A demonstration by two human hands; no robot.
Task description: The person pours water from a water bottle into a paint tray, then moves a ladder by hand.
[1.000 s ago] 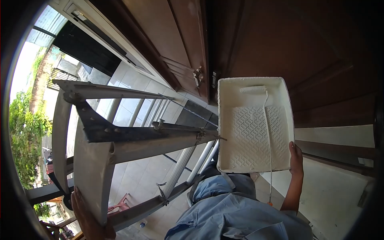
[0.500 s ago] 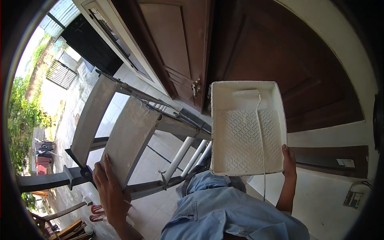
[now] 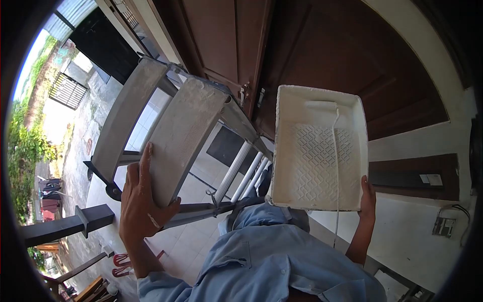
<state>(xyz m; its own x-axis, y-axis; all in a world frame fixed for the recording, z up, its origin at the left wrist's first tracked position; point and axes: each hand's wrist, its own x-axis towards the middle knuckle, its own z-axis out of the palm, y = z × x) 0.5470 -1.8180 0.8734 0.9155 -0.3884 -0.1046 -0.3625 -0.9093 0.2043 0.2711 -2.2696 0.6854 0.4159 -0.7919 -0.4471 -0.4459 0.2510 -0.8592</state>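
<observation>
My right hand (image 3: 368, 201) grips the lower right edge of a cream-white paint tray (image 3: 297, 194) with a diamond-patterned ramp. In the tray lies a paint-coated roller (image 3: 321, 104), its thin rod (image 3: 336, 166) running down past the near rim. My left hand (image 3: 142, 199) holds the near end of a wide grey step on a stepladder (image 3: 173, 131). Its index finger stretches along the step's edge, the thumb reaches round the right side, and the other fingers are bent. Whitish smears show on the left hand.
Brown panelled doors (image 3: 342, 65) rise ahead, beside a white wall (image 3: 392, 221). A dark post (image 3: 70, 224) stands at the left. Red scissor-like handles (image 3: 121, 266) and wood pieces (image 3: 93, 289) lie lower left. Outside are a gate (image 3: 68, 90) and hanging clothes (image 3: 50, 194).
The tray has shifted slightly up and right in view, with my right hand still on it. The stepladder looks closer and larger. My left hand remains on the step, with its thumb now more visible.
</observation>
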